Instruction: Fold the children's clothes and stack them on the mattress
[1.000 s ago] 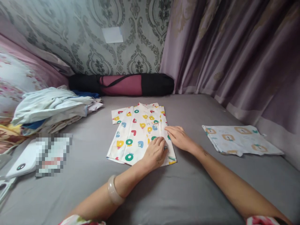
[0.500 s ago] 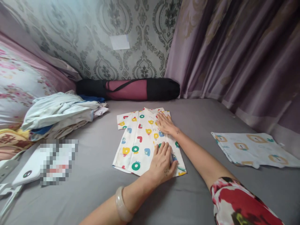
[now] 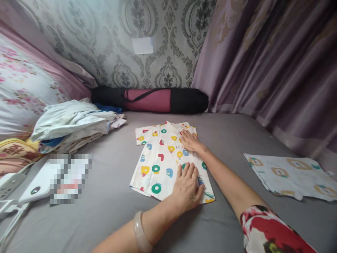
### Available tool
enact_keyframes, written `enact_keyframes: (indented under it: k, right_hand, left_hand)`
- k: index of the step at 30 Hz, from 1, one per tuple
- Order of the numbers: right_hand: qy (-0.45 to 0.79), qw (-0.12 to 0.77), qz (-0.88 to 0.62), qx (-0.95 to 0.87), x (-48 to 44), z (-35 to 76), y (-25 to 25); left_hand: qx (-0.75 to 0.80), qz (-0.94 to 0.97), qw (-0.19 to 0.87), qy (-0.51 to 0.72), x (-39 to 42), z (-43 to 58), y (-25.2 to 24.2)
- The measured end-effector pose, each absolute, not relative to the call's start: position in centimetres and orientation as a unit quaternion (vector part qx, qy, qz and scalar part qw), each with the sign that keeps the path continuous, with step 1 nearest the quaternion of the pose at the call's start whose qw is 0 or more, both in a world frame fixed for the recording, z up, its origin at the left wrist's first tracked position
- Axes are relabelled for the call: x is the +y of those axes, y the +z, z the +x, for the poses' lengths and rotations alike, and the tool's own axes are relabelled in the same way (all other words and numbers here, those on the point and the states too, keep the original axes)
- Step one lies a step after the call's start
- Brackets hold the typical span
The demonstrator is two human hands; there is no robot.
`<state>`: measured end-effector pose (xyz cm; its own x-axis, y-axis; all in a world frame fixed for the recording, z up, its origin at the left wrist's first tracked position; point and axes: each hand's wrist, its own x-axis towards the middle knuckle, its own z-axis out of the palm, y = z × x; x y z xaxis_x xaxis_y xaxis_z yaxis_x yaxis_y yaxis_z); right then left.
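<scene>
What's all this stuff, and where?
Shirt: one, white with multicoloured print, centre
Printed cloth: one, mostly white, right
Sheet: one, grey, under shirt
Clothes pile: one, mostly pale, left
Long bag: one, black and maroon, back
Wall: one, grey, back
Panel: one, white, on wall
Curtain: one, purple, right
Floral fabric: one, mostly white, left
Patterned fabric: one, mainly yellow, left
Device: one, white, left
Blurred item: one, pale, beside device
Power strip: one, white, left
Cable: count unclear, white, left
Bangle: one, pale, lower centre
Sleeve: one, red floral, lower right
Left hand and right hand: two, bare, on shirt
</scene>
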<state>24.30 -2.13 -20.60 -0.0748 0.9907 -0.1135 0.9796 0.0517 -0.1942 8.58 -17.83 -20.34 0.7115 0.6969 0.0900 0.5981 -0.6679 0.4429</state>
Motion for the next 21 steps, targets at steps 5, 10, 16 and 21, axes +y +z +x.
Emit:
enact_keyframes:
  k: [5, 10, 16, 21]
  right_hand:
    - [0.083, 0.043, -0.669, -0.738, -1.3, 23.2, -19.9]
    - [0.080, 0.049, -0.657, -0.748, -0.1, 22.1, -20.6]
    - [0.104, 0.057, -0.656, -0.745, 0.1, 22.0, -21.4]
    - [0.125, 0.055, -0.656, -0.742, 0.3, 22.2, -21.2]
  left_hand:
    - [0.359, 0.904, 0.192, 0.128, -17.8, 8.6, -20.2]
    - [0.358, 0.907, 0.175, 0.136, -17.7, 8.7, -20.7]
    - [0.360, 0.907, 0.171, 0.139, -17.7, 8.7, -21.1]
    - [0.355, 0.909, 0.169, 0.139, -17.7, 8.6, -21.3]
